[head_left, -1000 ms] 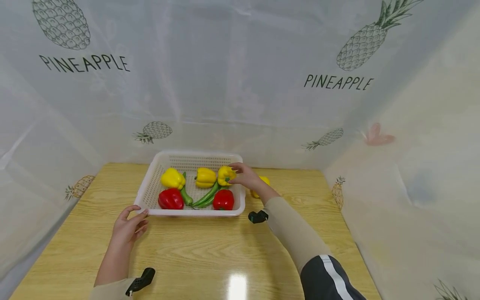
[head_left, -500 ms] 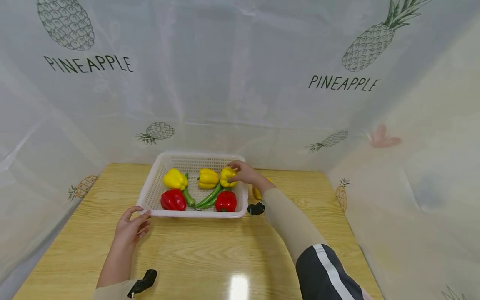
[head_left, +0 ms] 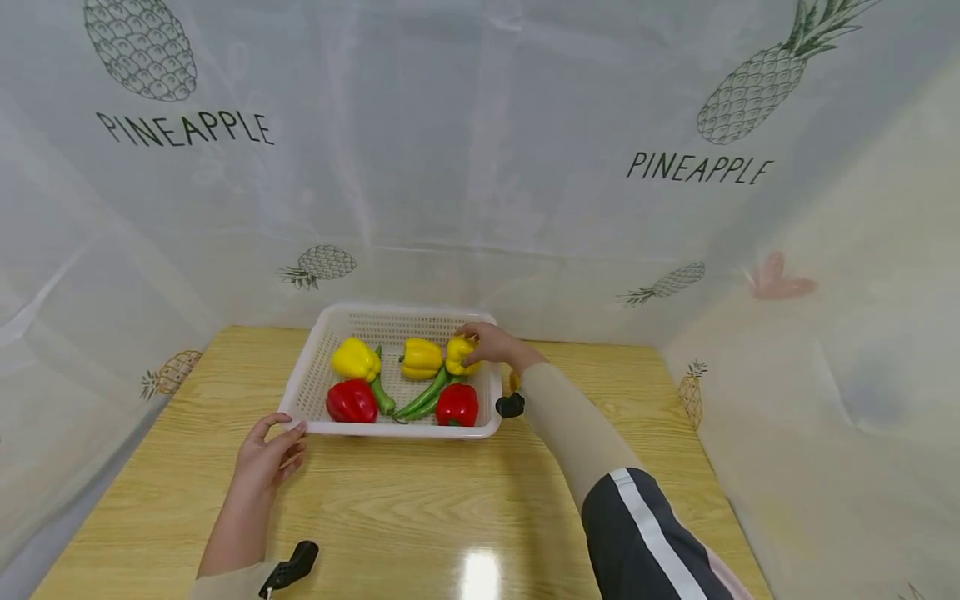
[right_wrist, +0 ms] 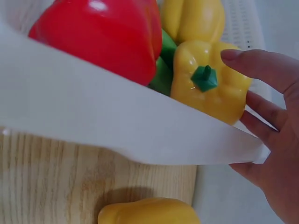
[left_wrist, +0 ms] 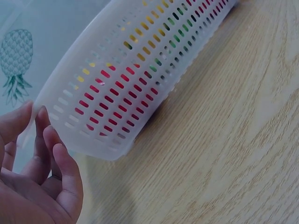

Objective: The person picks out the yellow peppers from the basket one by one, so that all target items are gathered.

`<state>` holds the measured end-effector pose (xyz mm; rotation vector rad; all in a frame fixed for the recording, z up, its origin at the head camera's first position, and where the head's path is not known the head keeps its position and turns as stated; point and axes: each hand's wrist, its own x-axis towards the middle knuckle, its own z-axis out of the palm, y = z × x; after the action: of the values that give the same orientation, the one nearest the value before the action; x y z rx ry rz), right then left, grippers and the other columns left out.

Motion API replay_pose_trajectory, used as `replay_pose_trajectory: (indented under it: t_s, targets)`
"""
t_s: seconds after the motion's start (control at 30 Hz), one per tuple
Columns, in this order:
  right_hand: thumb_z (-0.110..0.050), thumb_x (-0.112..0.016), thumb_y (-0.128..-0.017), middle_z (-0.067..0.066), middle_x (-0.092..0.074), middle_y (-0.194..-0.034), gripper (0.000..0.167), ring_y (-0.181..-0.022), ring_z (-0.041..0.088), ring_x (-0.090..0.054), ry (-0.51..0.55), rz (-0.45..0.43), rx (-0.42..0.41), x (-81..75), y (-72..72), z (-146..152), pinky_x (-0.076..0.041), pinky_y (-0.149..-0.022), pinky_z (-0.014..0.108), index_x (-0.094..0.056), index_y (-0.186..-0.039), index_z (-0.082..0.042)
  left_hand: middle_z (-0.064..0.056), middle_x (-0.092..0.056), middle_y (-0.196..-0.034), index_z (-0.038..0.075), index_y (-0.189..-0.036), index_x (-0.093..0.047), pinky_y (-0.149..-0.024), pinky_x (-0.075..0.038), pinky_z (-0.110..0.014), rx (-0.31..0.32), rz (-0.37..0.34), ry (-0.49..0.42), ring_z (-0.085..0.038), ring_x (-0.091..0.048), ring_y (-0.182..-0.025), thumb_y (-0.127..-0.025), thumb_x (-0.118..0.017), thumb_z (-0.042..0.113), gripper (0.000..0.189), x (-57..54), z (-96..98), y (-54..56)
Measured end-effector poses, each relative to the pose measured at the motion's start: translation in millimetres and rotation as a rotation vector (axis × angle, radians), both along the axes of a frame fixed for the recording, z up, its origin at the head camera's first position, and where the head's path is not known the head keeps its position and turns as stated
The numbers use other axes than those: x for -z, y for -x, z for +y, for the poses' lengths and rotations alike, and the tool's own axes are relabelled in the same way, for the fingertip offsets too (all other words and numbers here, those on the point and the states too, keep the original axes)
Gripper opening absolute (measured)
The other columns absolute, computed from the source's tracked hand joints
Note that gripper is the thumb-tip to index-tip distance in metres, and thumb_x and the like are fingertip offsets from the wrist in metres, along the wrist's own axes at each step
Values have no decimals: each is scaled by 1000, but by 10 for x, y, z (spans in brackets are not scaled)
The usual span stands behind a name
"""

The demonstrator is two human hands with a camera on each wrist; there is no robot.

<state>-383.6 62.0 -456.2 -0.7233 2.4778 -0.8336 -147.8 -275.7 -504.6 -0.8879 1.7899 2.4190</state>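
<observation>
Wears at right a long, plain beige sleeve [head_left: 573,429]. Shows higher up, after it, a dark, almost black sleeve part [head_left: 603,521], with one broad white stripe [head_left: 654,533] and a pale pink edge [head_left: 726,575]. Wears at left a beige cuff [head_left: 228,583], only partly visible. Bears a stubby black device [head_left: 510,406] at right, and a longer black device [head_left: 291,568] at left.

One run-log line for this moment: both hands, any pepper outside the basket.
left hand: pinches basket rim | right hand: holds yellow pepper inside basket | outside: another yellow pepper, partly seen, on table
</observation>
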Motion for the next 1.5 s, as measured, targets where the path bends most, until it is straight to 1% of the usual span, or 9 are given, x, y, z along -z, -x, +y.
replay_pose_trajectory:
  t_s: [0.13, 0.3, 0.57, 0.87, 1.0, 1.13, 1.23, 1.37, 1.5]
  targets:
    - [-8, -77, -84, 14, -47, -141, 60, -129, 30, -43, -37, -10, -27, 21, 76, -8, -36, -108, 40, -52, -138, -10, 8, -64, -76, 28, -102, -52, -65, -54, -23, 3, 10, 19, -8, -64, -69, -92, -71, 17, 24, 22, 7, 20]
    - [-8, -77, -84, 12, -48, -142, 59, -129, 28, -44, -69, -22, -46, 38, 135, -18, -35, -109, 37, -53, -138, -10, 7, -66, -75, 27, -103, -52, -67, -55, -24, 5, 17, 9, -9, -64, -69, -91, -71, 17, 25, 45, 0, 34]
    - [-4, -75, -84, 12, -54, -133, 53, -122, 28, -48, -79, -70, -60, 22, 152, -53, -39, -105, 38, -59, -133, -12, 7, -68, -76, 26, -104, -52, -66, -55, -23, 7, 29, -4, -9, -64, -69, -91, -71, 18, 24, 43, -8, 22]
    - [-5, -75, -85, 13, -52, -136, 54, -126, 30, -46, -109, -116, -105, -20, 138, -41, -37, -107, 41, -57, -135, -14, 8, -68, -74, 26, -104, -53, -66, -55, -23, -4, 20, 3, -8, -64, -67, -91, -71, 17, 24, 25, 9, 26]
    - [-2, -76, -84, 10, -49, -139, 59, -126, 30, -45, -136, -135, -114, -26, 114, -39, -36, -107, 42, -54, -137, -17, 7, -68, -76, 26, -104, -53, -67, -55, -24, -4, 12, -5, -9, -64, -69, -91, -72, 18, 25, 25, 7, 23]
    - [0, -78, -81, 6, -41, -147, 68, -130, 29, -39, -192, -138, -120, -39, 87, -36, -33, -109, 45, -50, -139, -21, 7, -68, -76, 26, -104, -53, -68, -55, -24, -6, 3, -13, -9, -64, -69, -91, -72, 18, 25, 22, 3, 22]
    - [1, -78, -80, 4, -37, -150, 72, -132, 27, -36, -235, -137, -122, -56, 67, -30, -32, -109, 47, -47, -140, -25, 7, -68, -75, 26, -104, -53, -67, -55, -24, -11, -3, -10, -9, -64, -69, -91, -72, 18, 25, 16, 4, 20]
    - [7, -75, -80, 3, -36, -151, 75, -129, 26, -36, -256, -143, -126, -71, 57, -28, -35, -108, 45, -47, -141, -28, 7, -68, -75, 27, -104, -53, -67, -55, -24, -13, -7, 0, -9, -64, -69, -91, -72, 18, 25, 10, 6, 22]
    - [13, -70, -80, 6, -34, -152, 79, -129, 28, -36, -260, -141, -129, -61, 66, -27, -37, -107, 45, -47, -142, -29, 8, -69, -75, 26, -106, -53, -67, -55, -24, -13, -1, -2, -9, -64, -69, -91, -72, 18, 25, 19, 4, 30]
